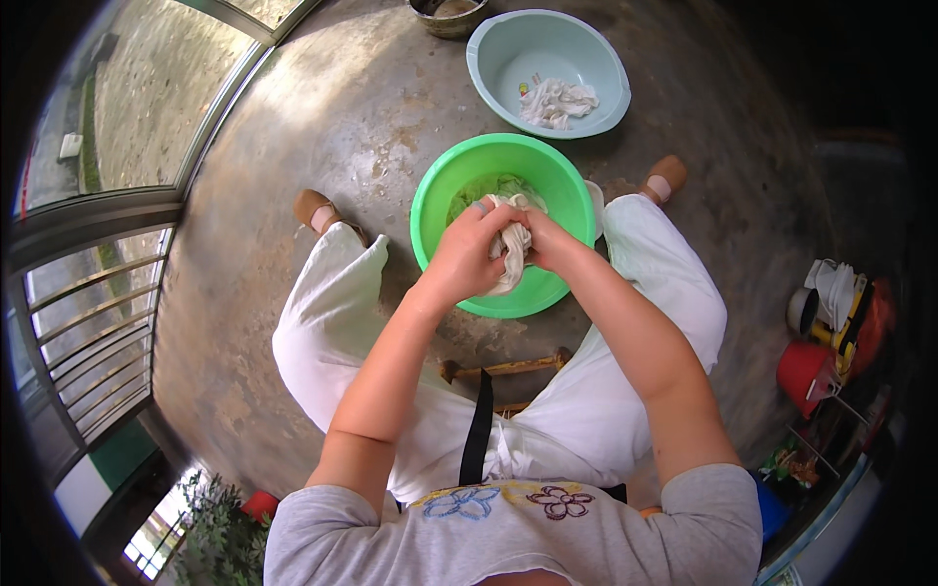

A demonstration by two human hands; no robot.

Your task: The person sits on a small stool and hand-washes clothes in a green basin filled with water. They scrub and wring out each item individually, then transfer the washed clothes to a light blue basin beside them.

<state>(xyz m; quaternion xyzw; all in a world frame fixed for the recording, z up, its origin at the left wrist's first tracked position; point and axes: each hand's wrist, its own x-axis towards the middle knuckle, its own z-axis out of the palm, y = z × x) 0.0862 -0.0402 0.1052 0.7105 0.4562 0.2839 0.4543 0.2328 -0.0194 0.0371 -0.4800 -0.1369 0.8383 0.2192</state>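
Observation:
A bunched, wet-looking off-white cloth (512, 252) is gripped between my two hands, above a bright green basin (430, 186) on the floor. My left hand (471, 246) has its fingers curled round the near side of the cloth, and a ring shows on one finger. From the other side my right hand (549, 244) closes on the same cloth; part of its fingers is hidden behind the bundle. One end of the cloth hangs down toward me over the basin. Beneath my hands, water (479, 195) shows in the basin.
Beyond the green basin stands a pale blue basin (479, 59) holding a white cloth (559, 102). A dark metal pot (445, 21) is at the far edge. A low wooden stool (518, 368) shows between my legs. Red containers (803, 376) stand at right, a barred window (93, 313) at left.

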